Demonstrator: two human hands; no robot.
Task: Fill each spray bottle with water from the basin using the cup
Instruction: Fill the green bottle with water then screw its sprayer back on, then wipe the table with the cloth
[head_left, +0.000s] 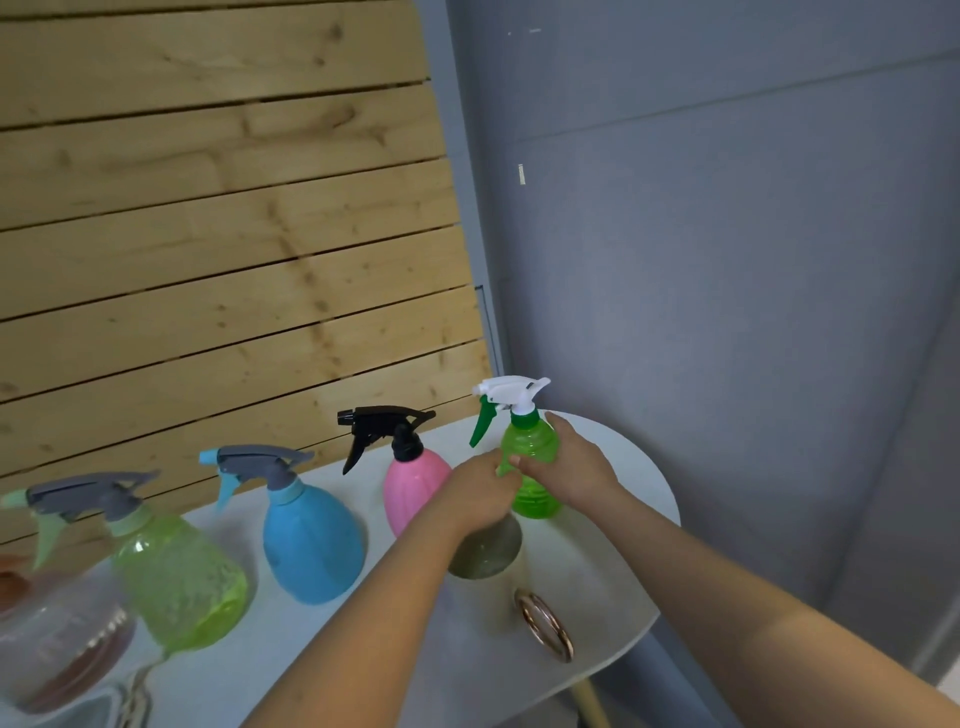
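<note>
From the head view, the right hand (569, 467) wraps around the small green spray bottle (532, 470) standing upright at the far end of the white tabletop (613, 566). The left hand (480, 493) curls closed over the top of a dark, cup-like vessel (485, 551) just beside it, hiding the rim. A pink bottle (410, 486) stands partly behind the left hand; a blue bottle (311, 545) and a pale green bottle (179, 582) line up leftward. A copper ring (545, 623) lies near the edge.
</note>
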